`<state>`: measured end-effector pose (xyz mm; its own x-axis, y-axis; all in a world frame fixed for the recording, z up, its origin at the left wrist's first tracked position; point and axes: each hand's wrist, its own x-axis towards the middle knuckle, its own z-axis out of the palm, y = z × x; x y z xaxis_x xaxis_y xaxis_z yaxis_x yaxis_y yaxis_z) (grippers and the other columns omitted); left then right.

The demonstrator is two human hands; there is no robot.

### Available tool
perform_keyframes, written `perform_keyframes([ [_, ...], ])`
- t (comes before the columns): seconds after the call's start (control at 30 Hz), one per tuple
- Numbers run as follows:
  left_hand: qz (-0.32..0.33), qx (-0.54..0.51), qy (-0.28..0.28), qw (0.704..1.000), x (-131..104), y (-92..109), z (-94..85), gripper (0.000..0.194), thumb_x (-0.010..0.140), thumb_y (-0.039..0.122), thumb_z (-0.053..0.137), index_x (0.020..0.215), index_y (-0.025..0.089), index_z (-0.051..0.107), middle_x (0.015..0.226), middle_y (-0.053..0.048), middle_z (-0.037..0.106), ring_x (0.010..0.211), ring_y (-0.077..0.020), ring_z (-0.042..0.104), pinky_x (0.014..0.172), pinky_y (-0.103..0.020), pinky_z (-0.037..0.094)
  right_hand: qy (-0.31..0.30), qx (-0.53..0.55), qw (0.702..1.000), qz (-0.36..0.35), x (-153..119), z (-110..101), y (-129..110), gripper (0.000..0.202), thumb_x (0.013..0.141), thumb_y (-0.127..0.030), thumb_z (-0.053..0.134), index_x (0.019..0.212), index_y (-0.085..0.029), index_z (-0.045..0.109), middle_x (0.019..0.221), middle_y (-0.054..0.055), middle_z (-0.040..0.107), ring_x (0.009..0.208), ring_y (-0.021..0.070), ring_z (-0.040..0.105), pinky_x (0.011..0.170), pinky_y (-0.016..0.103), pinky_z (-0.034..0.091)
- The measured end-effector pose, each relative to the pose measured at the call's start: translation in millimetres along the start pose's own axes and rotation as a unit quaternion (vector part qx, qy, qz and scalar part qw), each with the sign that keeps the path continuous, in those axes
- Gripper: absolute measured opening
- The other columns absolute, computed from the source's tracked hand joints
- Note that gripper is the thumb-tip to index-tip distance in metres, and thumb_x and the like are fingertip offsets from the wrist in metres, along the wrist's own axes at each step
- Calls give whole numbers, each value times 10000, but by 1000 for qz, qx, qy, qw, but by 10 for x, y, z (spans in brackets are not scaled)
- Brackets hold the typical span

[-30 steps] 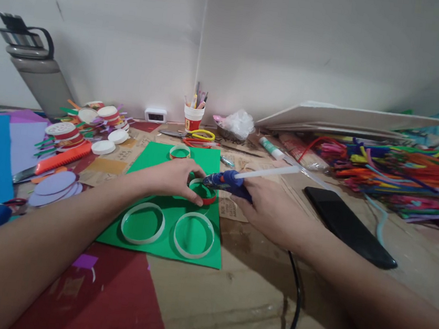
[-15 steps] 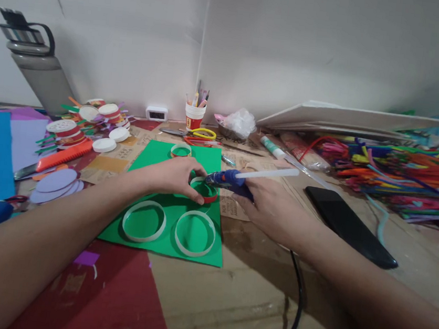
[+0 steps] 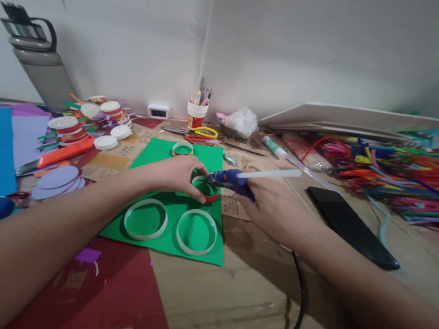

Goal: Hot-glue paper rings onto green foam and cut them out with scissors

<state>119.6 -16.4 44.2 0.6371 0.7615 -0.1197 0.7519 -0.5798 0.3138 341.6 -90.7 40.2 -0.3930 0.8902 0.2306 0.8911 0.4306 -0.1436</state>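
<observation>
My right hand (image 3: 264, 204) grips a blue hot glue gun (image 3: 228, 178), with a whitish glue stick (image 3: 274, 175) poking out of its back end. The gun's nozzle points left at the inside of a red-edged paper ring (image 3: 211, 197). My left hand (image 3: 180, 178) holds that ring between thumb and fingers on its left side. Beneath lies a green sheet (image 3: 171, 217). Nearer to me on it are a white ring (image 3: 143, 236) at left and another white ring (image 3: 194, 253) at right. A fourth ring (image 3: 182, 152) sits at the sheet's far edge.
A black phone (image 3: 351, 227) lies right of my right hand, and a black cord (image 3: 300, 306) runs down to the front edge. Left are purple discs (image 3: 57, 179), a red-handled cutter (image 3: 66, 151) and a bottle (image 3: 44, 65). Scissors (image 3: 203, 132) and a pen cup (image 3: 196, 114) stand behind.
The whole view has shifted slightly. Both hands, the glue gun and the ring keep nearly the same positions relative to each other.
</observation>
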Motion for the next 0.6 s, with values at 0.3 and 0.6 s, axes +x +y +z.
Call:
perform_keyframes([
  [0.3, -7, 3, -7, 1000, -4, 21, -4, 640, 647, 545, 778, 1171, 201, 650, 1114, -63, 643, 916, -210, 597, 765, -280, 422, 7, 0, 1000, -11, 1, 28, 10, 175, 902, -156, 486, 966, -143, 648, 963, 118, 720, 838, 218, 645, 710, 296, 457],
  [0.6, -9, 4, -7, 1000, -5, 31, -9, 667, 646, 544, 782, 1199, 199, 640, 1118, -69, 643, 922, -212, 590, 761, -278, 416, -2, -11, 1000, 4, 0, -12, 2, 162, 906, -195, 509, 973, -148, 649, 936, 113, 711, 826, 222, 639, 694, 300, 444],
])
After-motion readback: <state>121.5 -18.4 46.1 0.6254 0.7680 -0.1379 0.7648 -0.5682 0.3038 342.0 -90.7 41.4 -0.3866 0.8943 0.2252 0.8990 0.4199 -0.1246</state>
